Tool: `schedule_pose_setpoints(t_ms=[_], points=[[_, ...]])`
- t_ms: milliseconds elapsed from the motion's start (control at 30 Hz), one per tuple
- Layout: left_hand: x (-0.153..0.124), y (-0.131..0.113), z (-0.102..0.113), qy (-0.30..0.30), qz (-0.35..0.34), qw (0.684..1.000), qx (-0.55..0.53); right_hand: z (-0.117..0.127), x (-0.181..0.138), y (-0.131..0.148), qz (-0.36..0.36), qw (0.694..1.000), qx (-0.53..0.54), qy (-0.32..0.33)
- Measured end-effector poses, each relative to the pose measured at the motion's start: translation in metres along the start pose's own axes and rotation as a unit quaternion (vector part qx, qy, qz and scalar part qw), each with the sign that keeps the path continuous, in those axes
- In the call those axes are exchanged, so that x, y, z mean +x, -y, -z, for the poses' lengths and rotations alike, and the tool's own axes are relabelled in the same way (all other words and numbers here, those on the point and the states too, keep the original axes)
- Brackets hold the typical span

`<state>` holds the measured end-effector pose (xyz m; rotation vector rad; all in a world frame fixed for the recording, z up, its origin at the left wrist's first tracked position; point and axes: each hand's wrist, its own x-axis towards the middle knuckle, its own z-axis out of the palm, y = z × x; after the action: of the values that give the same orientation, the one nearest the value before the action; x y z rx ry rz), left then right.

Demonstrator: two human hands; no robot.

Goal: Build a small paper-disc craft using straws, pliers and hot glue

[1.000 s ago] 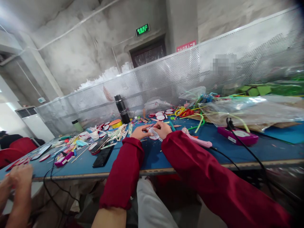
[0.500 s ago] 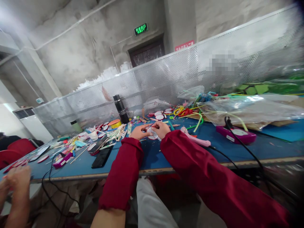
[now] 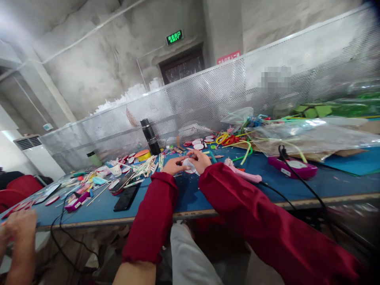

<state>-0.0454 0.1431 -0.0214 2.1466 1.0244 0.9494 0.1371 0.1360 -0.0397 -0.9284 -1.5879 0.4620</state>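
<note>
Both of my hands meet above the blue table (image 3: 190,198), in dark red sleeves. Between them is a small white round piece (image 3: 187,163), with a reddish edge low down. My left hand (image 3: 172,165) pinches its left side with thumb and fingers. On its other side my right hand (image 3: 202,160) has its fingertips closed on the top of the piece. The fingers cover much of it, so its exact kind stays unclear. Just right of my right hand lies a pink hot glue gun (image 3: 245,174) with a black cord.
Left of my hands are a black phone (image 3: 127,197), loose sticks (image 3: 147,166) and mixed craft scraps. A black thermos (image 3: 151,137) stands behind. To the right are a purple box (image 3: 292,168) with cables and a plastic sheet (image 3: 305,132). Another person's hands (image 3: 22,223) are at far left.
The white piece has turned between my fingers, and its round face shows less than before. My hands have barely moved. The whole view has shifted slightly.
</note>
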Motion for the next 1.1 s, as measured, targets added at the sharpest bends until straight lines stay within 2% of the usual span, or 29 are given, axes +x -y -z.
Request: schedule_pose_setpoints(t_ms=[100, 267, 367, 533, 833, 1000, 1100], points=[[-0.002, -0.005, -0.001, 0.03, 0.001, 0.999, -0.017, 0.002, 0.0, 0.003, 0.014, 1.0, 0.003, 0.027], [-0.004, -0.011, 0.0, 0.028, 0.011, 0.999, -0.017, 0.004, 0.001, 0.006, -0.003, 1.0, -0.005, 0.027], [-0.004, -0.014, -0.001, 0.02, 0.012, 1.0, -0.006, 0.003, 0.002, 0.004, -0.024, 1.0, -0.007, 0.002], [-0.003, -0.022, -0.006, -0.017, 0.023, 0.997, 0.076, 0.002, 0.002, 0.002, -0.06, 0.997, 0.002, -0.056], [-0.001, -0.037, -0.033, -0.028, 0.057, 0.998, 0.014, 0.008, 0.003, 0.002, -0.109, 0.978, 0.035, -0.175], [-0.009, -0.041, -0.048, 0.015, 0.0, 1.0, -0.022, 0.015, 0.008, 0.0, -0.129, 0.965, 0.034, -0.226], [-0.013, -0.045, -0.046, -0.022, -0.037, 0.998, 0.037, 0.016, 0.007, 0.0, -0.134, 0.963, 0.02, -0.232]])
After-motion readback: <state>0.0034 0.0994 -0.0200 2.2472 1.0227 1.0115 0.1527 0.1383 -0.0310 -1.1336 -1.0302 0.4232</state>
